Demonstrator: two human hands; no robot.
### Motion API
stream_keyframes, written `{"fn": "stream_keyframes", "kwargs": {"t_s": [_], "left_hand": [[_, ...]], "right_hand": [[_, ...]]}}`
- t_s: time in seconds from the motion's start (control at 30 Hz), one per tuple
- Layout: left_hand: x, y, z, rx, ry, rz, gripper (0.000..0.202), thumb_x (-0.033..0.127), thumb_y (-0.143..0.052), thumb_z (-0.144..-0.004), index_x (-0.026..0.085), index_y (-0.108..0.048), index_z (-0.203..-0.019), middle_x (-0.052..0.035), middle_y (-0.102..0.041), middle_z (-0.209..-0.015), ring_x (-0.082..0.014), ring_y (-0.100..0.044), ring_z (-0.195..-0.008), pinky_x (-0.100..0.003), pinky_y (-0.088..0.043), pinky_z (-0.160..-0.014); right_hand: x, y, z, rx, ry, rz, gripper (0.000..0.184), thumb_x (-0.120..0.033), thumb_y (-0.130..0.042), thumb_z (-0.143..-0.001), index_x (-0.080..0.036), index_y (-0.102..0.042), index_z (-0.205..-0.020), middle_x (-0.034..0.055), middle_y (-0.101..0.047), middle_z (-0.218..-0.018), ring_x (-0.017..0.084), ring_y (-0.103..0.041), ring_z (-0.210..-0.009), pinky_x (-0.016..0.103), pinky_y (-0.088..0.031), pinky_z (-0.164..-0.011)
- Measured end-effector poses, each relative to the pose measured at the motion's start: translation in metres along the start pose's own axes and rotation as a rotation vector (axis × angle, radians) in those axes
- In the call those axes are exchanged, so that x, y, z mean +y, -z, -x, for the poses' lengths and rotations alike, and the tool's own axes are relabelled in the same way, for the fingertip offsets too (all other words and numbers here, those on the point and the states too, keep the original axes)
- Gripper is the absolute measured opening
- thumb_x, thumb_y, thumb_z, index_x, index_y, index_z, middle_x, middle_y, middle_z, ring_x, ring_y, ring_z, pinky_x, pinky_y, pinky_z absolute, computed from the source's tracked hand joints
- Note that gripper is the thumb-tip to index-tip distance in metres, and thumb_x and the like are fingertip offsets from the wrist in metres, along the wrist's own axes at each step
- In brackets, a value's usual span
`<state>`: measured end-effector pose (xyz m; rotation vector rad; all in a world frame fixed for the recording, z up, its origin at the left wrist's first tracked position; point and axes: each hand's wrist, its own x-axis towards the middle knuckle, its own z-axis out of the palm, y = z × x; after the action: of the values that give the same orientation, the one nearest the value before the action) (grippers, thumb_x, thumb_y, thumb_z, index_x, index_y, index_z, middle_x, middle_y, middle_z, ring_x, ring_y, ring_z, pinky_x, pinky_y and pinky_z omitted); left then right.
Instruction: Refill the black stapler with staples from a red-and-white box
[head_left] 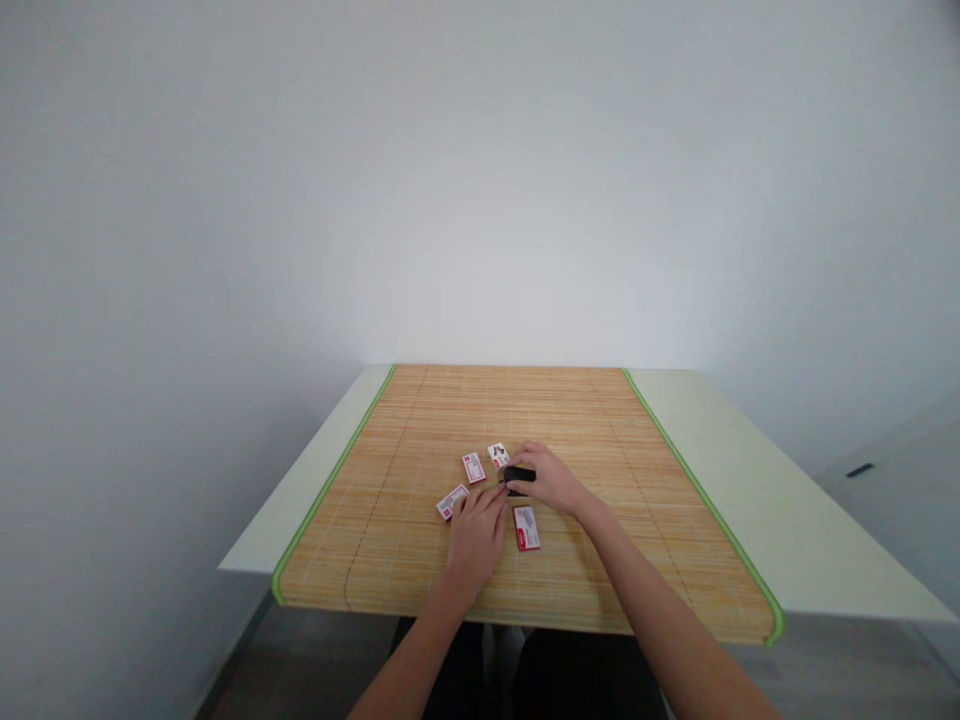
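Observation:
My right hand [551,478] is closed around a small black object [517,475], perhaps a stapler, held just above the bamboo mat [637,520]. My left hand [476,535] rests palm down on the mat, its fingertips reaching toward the black object. Several small white-and-red boxes lie around the hands: one [473,467] and another [498,455] just beyond my fingers, one [451,502] left of my left hand, one [526,528] between my wrists.
The bamboo mat has green edging [330,480] and covers the middle of a pale table [780,500]. A white wall stands right behind the table. A dark handle [859,470] shows on a grey surface at the far right.

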<state>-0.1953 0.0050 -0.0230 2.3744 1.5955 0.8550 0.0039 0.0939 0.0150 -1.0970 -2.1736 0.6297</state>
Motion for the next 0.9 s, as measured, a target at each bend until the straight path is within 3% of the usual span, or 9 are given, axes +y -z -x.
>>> {"fn": "stream_keyframes", "kwargs": {"t_s": [0.23,0.37,0.57,0.73,0.9], "left_hand": [[-0.004,0.000,0.000,-0.036,-0.002,-0.050,0.039,0.024,-0.037,-0.108,0.032,-0.061,-0.137,-0.0001,-0.062,-0.143,-0.0269,-0.052,-0.128,-0.050,-0.037,-0.107],[-0.007,-0.002,0.002,-0.038,-0.007,-0.086,0.040,0.022,-0.038,-0.107,0.034,-0.059,-0.139,0.0006,-0.061,-0.145,-0.0273,-0.051,-0.130,-0.050,-0.037,-0.107],[-0.010,-0.002,0.005,-0.024,0.002,-0.134,0.040,0.023,-0.040,-0.107,0.035,-0.059,-0.140,0.0001,-0.062,-0.144,-0.0257,-0.054,-0.126,-0.048,-0.040,-0.105],[-0.012,-0.001,0.007,-0.007,0.007,-0.151,0.041,0.023,-0.040,-0.107,0.036,-0.058,-0.140,0.0001,-0.062,-0.144,-0.0256,-0.053,-0.129,-0.050,-0.039,-0.109],[-0.013,-0.002,0.006,-0.006,0.003,-0.134,0.041,0.022,-0.040,-0.106,0.035,-0.058,-0.141,-0.0005,-0.062,-0.144,-0.0256,-0.052,-0.130,-0.051,-0.039,-0.108]], "right_hand": [[0.003,0.057,0.028,0.050,-0.083,-0.144,0.035,-0.047,-0.075,-0.088,-0.028,-0.071,-0.117,0.0045,-0.068,-0.109,0.020,-0.065,-0.092,0.034,-0.054,-0.081],[0.018,0.072,0.055,0.106,-0.212,-0.322,0.043,-0.055,-0.073,-0.088,-0.028,-0.068,-0.121,0.0051,-0.070,-0.111,0.022,-0.066,-0.102,0.037,-0.057,-0.088],[0.053,0.067,0.098,0.285,-0.339,-0.598,0.052,-0.058,-0.079,-0.083,-0.028,-0.065,-0.123,0.0076,-0.069,-0.128,0.026,-0.063,-0.121,0.045,-0.047,-0.110],[0.069,0.053,0.124,0.328,-0.455,-0.695,0.057,-0.063,-0.080,-0.078,-0.030,-0.067,-0.122,0.0067,-0.071,-0.127,0.027,-0.064,-0.122,0.044,-0.047,-0.112],[0.075,0.048,0.127,0.332,-0.542,-0.690,0.061,-0.065,-0.082,-0.073,-0.030,-0.069,-0.121,0.0061,-0.073,-0.124,0.029,-0.066,-0.119,0.047,-0.049,-0.110]]}}
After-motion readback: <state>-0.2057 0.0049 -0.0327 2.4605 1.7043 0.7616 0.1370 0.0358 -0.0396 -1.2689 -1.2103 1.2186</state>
